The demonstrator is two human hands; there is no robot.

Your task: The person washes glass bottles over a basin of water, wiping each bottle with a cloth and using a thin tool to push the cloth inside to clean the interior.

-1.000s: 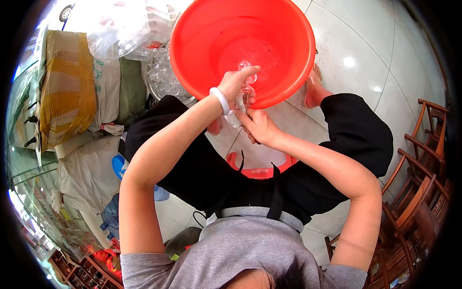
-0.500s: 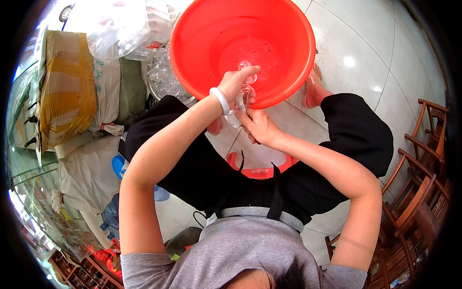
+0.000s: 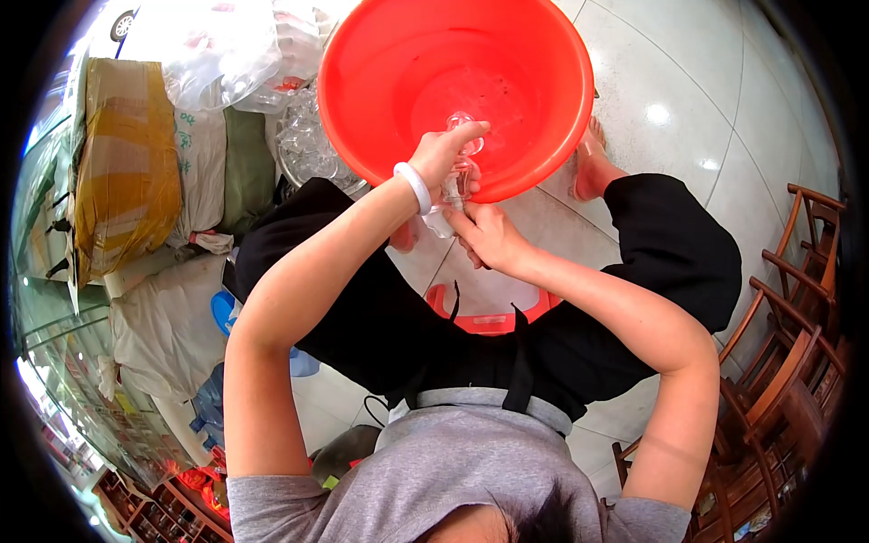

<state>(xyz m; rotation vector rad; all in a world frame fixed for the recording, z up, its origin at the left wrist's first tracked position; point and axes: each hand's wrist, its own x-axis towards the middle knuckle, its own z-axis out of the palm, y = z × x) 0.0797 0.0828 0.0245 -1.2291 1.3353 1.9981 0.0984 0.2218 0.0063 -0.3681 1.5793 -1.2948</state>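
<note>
A clear, glass-like piece (image 3: 455, 185) with a rounded end is held at the near rim of a big red basin (image 3: 362, 136). My left hand (image 3: 442, 161), with a white bangle at the wrist, is wrapped round its middle, thumb stretched toward the basin. My right hand (image 3: 491, 237) pinches at the lower end of the same piece, close to my body. The rounded end hangs over the inside of the basin. What the right fingertips grip exactly is partly hidden.
Left of the basin, a metal bowl (image 3: 288, 172) holds several clear pieces beside plastic bags (image 3: 222, 68). A taped carton (image 3: 127, 167) and white sacks (image 3: 172, 326) lie farther left. Wooden chairs (image 3: 783, 335) stand at the right. A red stool (image 3: 489, 322) is below me.
</note>
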